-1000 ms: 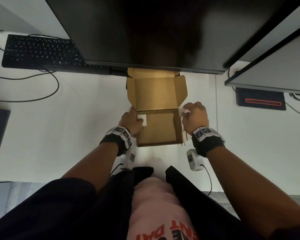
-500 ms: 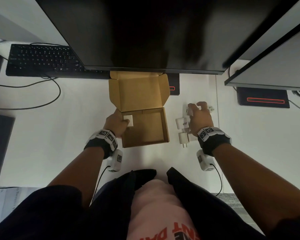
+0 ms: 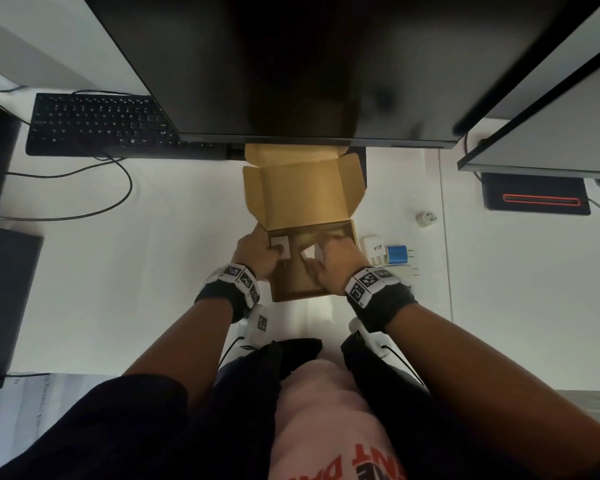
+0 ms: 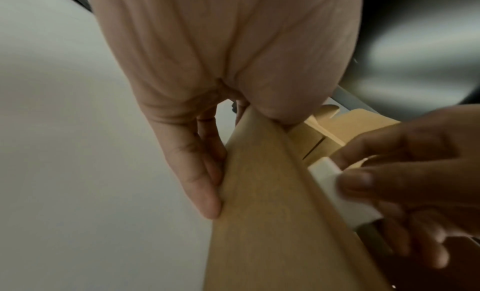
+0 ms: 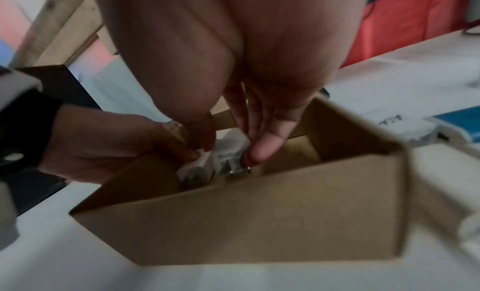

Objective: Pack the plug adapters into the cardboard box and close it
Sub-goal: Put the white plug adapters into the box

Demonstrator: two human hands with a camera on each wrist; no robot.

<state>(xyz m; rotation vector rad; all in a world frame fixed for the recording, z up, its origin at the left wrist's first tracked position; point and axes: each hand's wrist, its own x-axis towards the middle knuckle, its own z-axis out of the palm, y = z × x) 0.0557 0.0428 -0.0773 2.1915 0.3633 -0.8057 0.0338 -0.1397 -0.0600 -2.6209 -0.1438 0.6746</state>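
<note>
Right grip: right hand [image 3: 329,268] pinches a white plug adapter [image 5: 231,151] between thumb and fingers, prongs pointing toward the person, held low inside the cardboard box [image 3: 293,284].
Left grip: left hand [image 3: 258,252] straddles the box's left wall, fingers [image 4: 202,182] flat on the outside of that wall, thumb inside holding a second white adapter [image 3: 280,247] against it.
Key relation: the right hand's adapter sits just right of the left hand's adapter, the two nearly touching in the far-left part of the box; bare box floor lies to its right and nearer the person.
Long axis: the held adapter's body-to-prong line seems to run roughly far-to-near along the box; motion blur keeps this from being sure.
Nearer hand for what remains: right hand, judging by the layout, since the unpacked adapters lie on its side.
Beside the box: a white adapter with handwriting [image 3: 373,251] and a blue adapter [image 3: 397,254] lie on the bench [image 3: 153,271] just right of the box, more white pieces partly hidden behind the right wrist.
Farther right: a small round white adapter [image 3: 426,218] lies apart from those.
Lid: open lid [image 3: 303,195] stands up at the far side, side flaps spread, under the monitor [image 3: 291,64] edge.
Progress: packing early, closing not begun.
</note>
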